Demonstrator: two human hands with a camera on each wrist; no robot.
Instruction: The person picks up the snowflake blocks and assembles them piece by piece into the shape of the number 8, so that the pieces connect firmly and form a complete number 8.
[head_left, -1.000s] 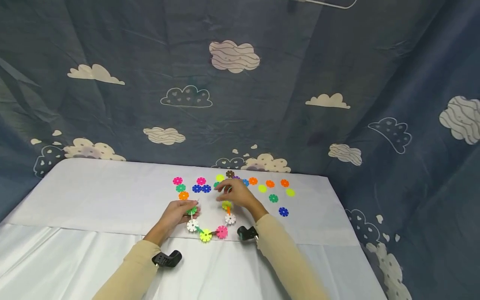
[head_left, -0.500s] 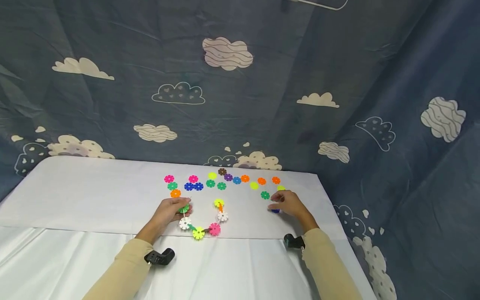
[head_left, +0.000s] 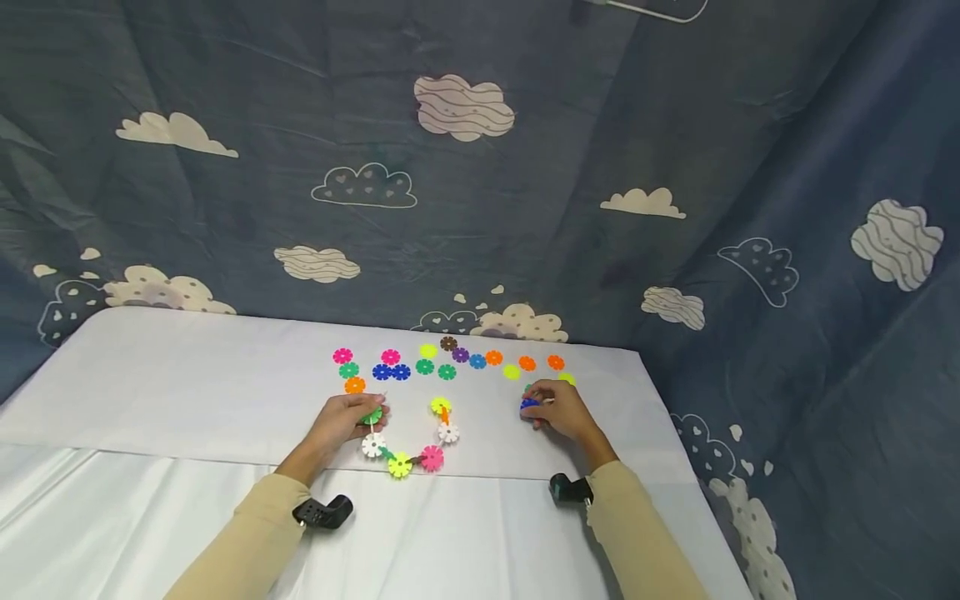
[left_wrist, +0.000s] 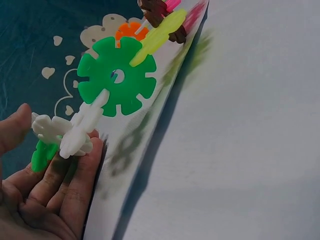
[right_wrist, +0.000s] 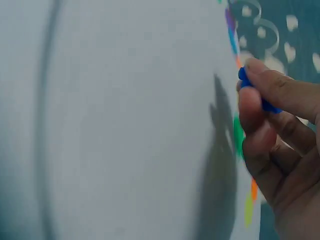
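Note:
My left hand (head_left: pixel 340 425) holds the left end of a curved chain of interlocking notched discs at a green disc (head_left: pixel 372 416). From there the chain bends through a white disc (head_left: pixel 373 445), a yellow disc (head_left: pixel 400 465) and a pink disc (head_left: pixel 432 458), then up to another white disc (head_left: pixel 448 432). Edge-on discs link these. In the left wrist view a large green disc (left_wrist: pixel 117 76) slots into white pieces beside the fingers. My right hand (head_left: pixel 566 410) pinches a loose blue disc (head_left: pixel 529 404) between thumb and fingers, right of the chain; the fingers partly cover it.
Loose discs lie in rough rows behind the hands, among them a brown disc (head_left: pixel 448 343), an orange disc (head_left: pixel 556 362) and a blue disc (head_left: pixel 382 372). They rest on a white-covered table (head_left: pixel 187 383). A dark cloud-print curtain (head_left: pixel 525 208) hangs behind.
My right hand moved from above the middle discs to the far right, took the blue disc there and carries it slightly left. The left hand keeps hold of the chain.

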